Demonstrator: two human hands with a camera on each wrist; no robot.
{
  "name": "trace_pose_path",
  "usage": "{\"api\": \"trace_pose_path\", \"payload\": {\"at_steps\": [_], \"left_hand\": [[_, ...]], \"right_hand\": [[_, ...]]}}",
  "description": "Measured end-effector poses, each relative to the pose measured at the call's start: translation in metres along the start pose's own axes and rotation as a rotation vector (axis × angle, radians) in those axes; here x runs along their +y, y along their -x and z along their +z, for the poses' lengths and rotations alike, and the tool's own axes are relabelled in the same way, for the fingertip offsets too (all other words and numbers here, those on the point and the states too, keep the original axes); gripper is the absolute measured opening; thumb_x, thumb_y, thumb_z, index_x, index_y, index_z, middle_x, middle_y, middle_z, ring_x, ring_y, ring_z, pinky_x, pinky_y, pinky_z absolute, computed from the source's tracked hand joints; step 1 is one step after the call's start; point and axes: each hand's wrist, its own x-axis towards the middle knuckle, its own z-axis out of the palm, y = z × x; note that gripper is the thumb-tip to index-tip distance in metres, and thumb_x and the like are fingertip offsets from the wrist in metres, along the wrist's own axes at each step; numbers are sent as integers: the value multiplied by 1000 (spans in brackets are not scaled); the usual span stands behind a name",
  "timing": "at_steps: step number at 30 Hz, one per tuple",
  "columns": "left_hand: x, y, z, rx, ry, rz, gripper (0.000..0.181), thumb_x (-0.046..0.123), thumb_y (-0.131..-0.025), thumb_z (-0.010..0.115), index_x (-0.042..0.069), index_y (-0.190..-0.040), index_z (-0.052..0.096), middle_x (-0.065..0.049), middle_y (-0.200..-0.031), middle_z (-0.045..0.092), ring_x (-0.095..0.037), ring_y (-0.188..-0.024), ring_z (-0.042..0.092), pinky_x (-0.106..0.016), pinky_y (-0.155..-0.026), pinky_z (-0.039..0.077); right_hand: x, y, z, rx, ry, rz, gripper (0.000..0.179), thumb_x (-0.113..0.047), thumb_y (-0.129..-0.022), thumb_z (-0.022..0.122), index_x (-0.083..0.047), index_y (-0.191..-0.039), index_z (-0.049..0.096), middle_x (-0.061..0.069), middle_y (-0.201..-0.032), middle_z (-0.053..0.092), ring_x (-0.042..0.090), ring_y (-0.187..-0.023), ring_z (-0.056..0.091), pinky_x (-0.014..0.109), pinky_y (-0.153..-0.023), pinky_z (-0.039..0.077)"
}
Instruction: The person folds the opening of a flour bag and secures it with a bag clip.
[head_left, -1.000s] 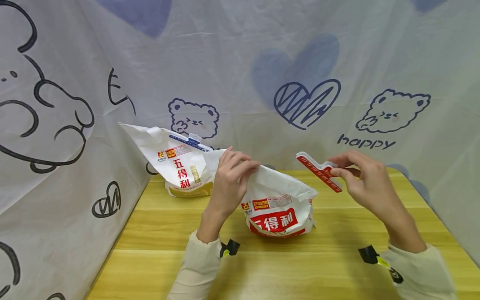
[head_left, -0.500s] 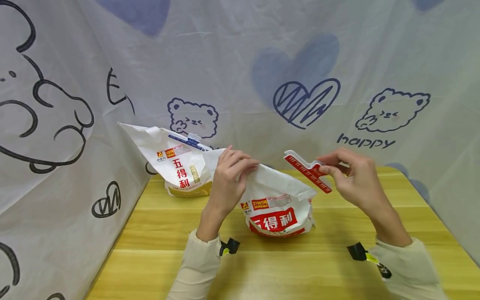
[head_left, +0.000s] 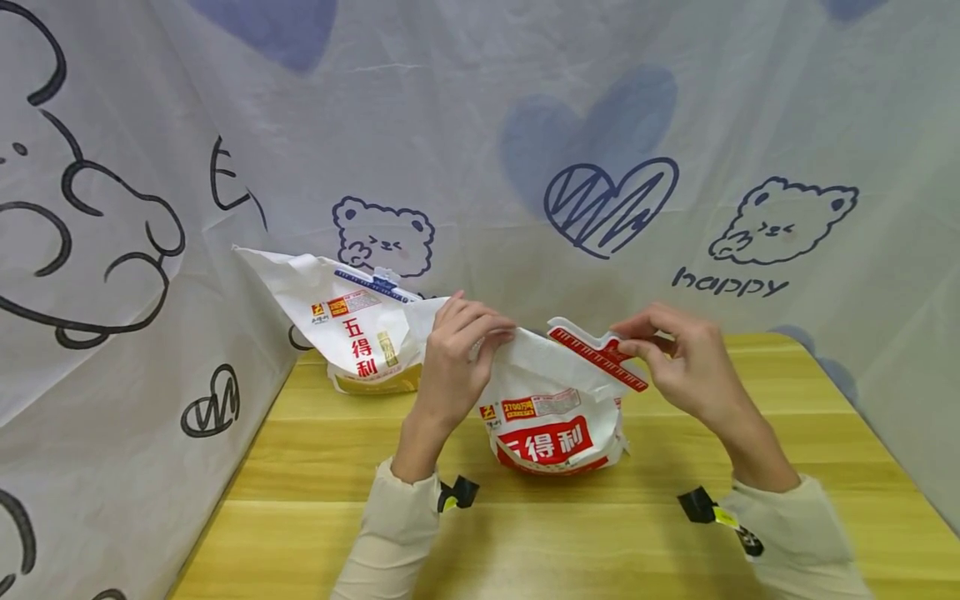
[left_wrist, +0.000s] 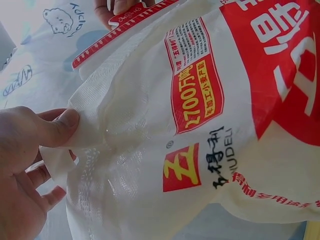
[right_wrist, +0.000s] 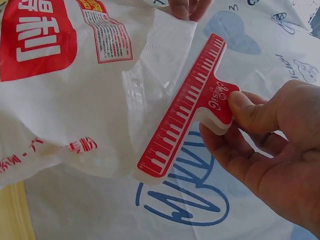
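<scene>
A white flour bag point(head_left: 547, 400) with red lettering stands on the table, its top edge folded over. My left hand point(head_left: 459, 358) pinches that folded edge at the bag's left end; in the left wrist view the thumb point(left_wrist: 65, 125) lies on the fold. My right hand point(head_left: 686, 358) pinches the tab of a red and white clip point(head_left: 600, 354) with a piano-key print. The clip's long bar lies along the right part of the bag's top edge. In the right wrist view the clip point(right_wrist: 185, 110) is beside the folded edge; whether its jaws hold the edge I cannot tell.
Behind to the left stands a second white flour bag point(head_left: 367, 333) with a gold base, a blue clip point(head_left: 378, 283) on its top edge. Both bags are on a yellow wood-grain table point(head_left: 570, 533). A printed cloth point(head_left: 480, 150) encloses the back and sides.
My right hand has moved left with the red clip, from clear of the bag to its top edge. My left hand keeps its pinch on the bag, nearly still.
</scene>
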Motion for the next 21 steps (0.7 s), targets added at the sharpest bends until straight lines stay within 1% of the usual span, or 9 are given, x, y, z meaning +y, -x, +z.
{"api": "trace_pose_path", "payload": {"at_steps": [6,13,21], "left_hand": [[0,1,0,14,19,-7,10,-3,-87,78,4,-94,77,-5,-92,73,-22,-94,63,-44,-120,32],[0,0,1,33,46,-14,10,-3,-86,78,3,-93,77,-6,-90,74,-22,-92,64,-43,-119,34],[-1,1,2,52,79,-27,10,-7,-85,78,2,-90,77,-7,-89,75,-23,-89,66,-41,-117,38]], "right_hand": [[-2,-1,8,-17,-32,2,22,16,-88,70,-2,-100,72,6,-99,70,22,-87,70,13,-81,55],[-4,-4,15,-28,-40,-5,24,17,-87,70,-4,-100,72,5,-99,70,21,-89,70,15,-83,55],[-7,-7,25,-51,-65,-12,24,17,-87,70,-4,-99,73,5,-100,70,21,-92,70,24,-85,58]]}}
